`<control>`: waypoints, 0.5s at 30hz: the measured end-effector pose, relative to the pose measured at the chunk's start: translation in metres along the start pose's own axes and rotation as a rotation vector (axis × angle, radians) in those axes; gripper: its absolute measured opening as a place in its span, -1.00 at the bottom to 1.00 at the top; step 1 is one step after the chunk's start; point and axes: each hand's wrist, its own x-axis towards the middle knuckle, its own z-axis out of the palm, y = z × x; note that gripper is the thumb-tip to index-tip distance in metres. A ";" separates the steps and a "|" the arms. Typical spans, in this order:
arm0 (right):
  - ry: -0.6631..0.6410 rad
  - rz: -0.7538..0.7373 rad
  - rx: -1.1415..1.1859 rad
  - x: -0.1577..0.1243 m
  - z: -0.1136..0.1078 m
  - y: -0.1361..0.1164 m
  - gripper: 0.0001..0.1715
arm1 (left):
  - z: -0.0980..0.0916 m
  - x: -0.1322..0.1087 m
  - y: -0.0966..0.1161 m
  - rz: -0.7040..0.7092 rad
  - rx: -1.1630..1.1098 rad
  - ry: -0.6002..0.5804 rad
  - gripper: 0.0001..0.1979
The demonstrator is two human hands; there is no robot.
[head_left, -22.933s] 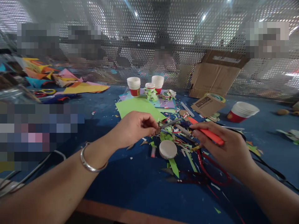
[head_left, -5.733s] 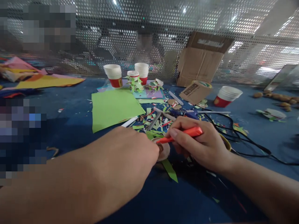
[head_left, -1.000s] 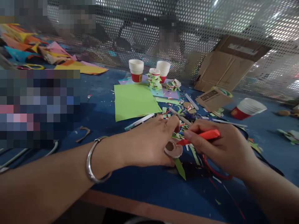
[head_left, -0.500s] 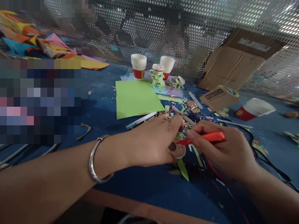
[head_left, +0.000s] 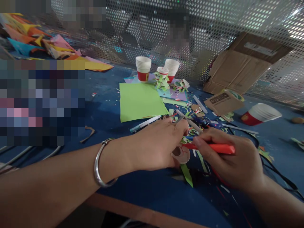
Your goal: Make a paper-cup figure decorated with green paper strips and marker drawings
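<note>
My left hand [head_left: 154, 144], with a silver bangle at its wrist, is closed around a small cut-down paper cup [head_left: 185, 155]. The cup's pale round face bears red lines and a dark round area, and a green paper strip [head_left: 187, 175] sticks out below it. Most of the cup's far side is hidden by my fingers. Between the thumb and fingers of my right hand [head_left: 235, 164] is a red marker [head_left: 222, 148]. Its tip points left, at or just above the upper edge of the cup; whether it touches I cannot tell.
A green paper sheet [head_left: 142, 101] lies beyond my left hand, with stacked paper cups [head_left: 143, 68] and a green-trimmed cup figure [head_left: 162, 77] behind. Paper scraps, pens and a cable surround my hands. To the right are another cup stack [head_left: 261, 114] and cardboard [head_left: 249, 63] against a perforated screen.
The red marker and my right hand have shifted slightly right and down, and more red line shows on the cup. My left hand keeps its hold; the whole view has shifted a little.
</note>
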 end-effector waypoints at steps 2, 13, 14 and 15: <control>0.001 0.006 0.046 0.000 0.001 -0.001 -0.73 | -0.001 0.001 0.001 -0.007 -0.001 -0.007 -0.52; -0.031 0.017 0.110 0.002 0.006 -0.003 -0.80 | 0.001 0.001 0.001 0.014 -0.001 0.010 -0.61; -0.030 0.024 0.112 0.003 0.006 -0.003 -0.80 | 0.001 0.001 0.001 0.019 0.003 0.012 -0.61; -0.028 0.029 0.115 0.003 0.007 -0.004 -0.80 | 0.001 0.001 0.001 0.025 0.012 0.016 -0.61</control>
